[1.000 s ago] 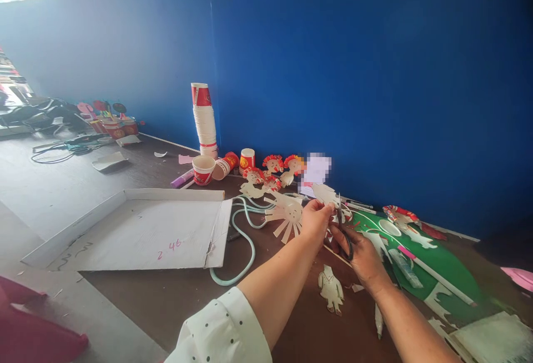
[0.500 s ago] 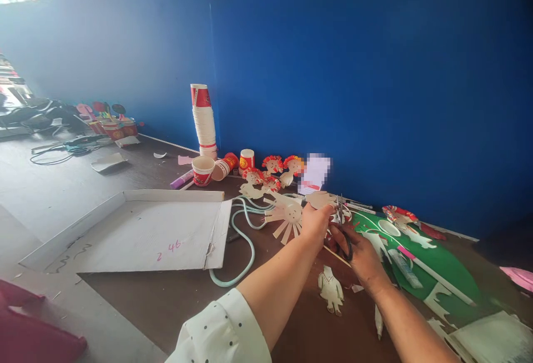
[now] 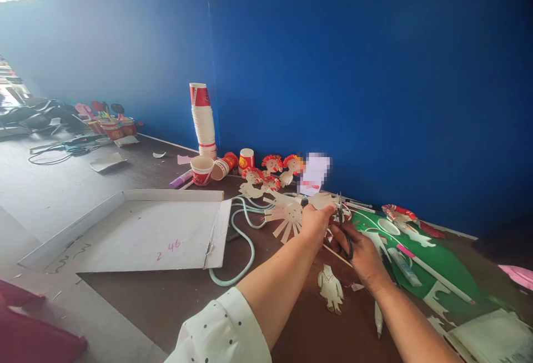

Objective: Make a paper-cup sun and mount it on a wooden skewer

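- two bare hands work near one another, right of centre in the frame: the left hand (image 3: 317, 220) pinches a thin, off-white paper piece (image 3: 322, 201), and the right hand (image 3: 361, 253) is wrapped around black-handled metal scissors (image 3: 340, 207).
- we see the blades right beside the left hand's tips, so a slip or hasty squeeze could nick a finger; we cannot tell how far the blades are parted.
- if the left pinch loosens, we judge the paper could swivel and the blades stray across it.
- just left of that hand, a white paper sunburst with cut strips (image 3: 293, 211) lies close enough to get creased.
- lower right of centre, a cream, figure-shaped paper cutout (image 3: 330, 290) lies on the dark brown table (image 3: 300, 329); a dropped forearm could bend it.
- a slim white marker pen (image 3: 378, 321) lies beside the right forearm (image 3: 410, 318), which could knock it rolling.
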`<state>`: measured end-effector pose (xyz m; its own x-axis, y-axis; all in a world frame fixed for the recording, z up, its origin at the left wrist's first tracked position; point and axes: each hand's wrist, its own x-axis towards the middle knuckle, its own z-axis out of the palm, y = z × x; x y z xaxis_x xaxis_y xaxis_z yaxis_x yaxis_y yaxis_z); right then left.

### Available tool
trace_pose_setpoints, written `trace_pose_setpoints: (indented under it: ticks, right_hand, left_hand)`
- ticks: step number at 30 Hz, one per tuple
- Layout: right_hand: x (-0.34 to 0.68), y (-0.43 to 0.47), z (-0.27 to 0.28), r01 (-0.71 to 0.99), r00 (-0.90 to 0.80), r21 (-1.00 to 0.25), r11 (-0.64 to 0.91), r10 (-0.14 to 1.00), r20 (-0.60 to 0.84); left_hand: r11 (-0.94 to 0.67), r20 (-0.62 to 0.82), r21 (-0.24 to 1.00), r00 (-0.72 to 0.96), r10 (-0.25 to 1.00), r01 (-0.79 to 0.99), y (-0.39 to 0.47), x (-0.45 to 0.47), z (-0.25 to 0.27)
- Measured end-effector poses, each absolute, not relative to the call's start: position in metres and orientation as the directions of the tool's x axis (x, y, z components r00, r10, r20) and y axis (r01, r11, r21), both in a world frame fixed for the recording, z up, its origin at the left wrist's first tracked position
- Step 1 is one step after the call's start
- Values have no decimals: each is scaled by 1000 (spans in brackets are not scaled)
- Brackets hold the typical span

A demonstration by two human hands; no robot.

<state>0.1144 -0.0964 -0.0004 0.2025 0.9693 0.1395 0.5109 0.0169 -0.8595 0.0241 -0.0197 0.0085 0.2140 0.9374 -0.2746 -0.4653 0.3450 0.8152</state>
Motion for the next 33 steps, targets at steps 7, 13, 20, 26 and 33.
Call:
trace_pose_setpoints:
  ticks: [7,13,20,26,33]
  right_hand:
    - [113,-97,2,522,208,-853,13,968,142]
    - [112,-97,3,519,204,-854,27,967,154]
    - [108,-100,8,489,221,-872,3,967,127]
    - [103,-102,14,514,240,-858,12,958,157]
    - [106,-100,10,506,247,-863,-8,959,136]
  left_hand:
    - [353,-288,863,221,932,-362,-21,22,10]
    - [348,-277,868,237,931,-354,-21,23,10]
    - [354,-274,854,248,929,-382,-22,21,13]
    - [325,-253,863,226,941,-386,-20,23,10]
    - [344,-269,866,241,932,-363,-22,21,13]
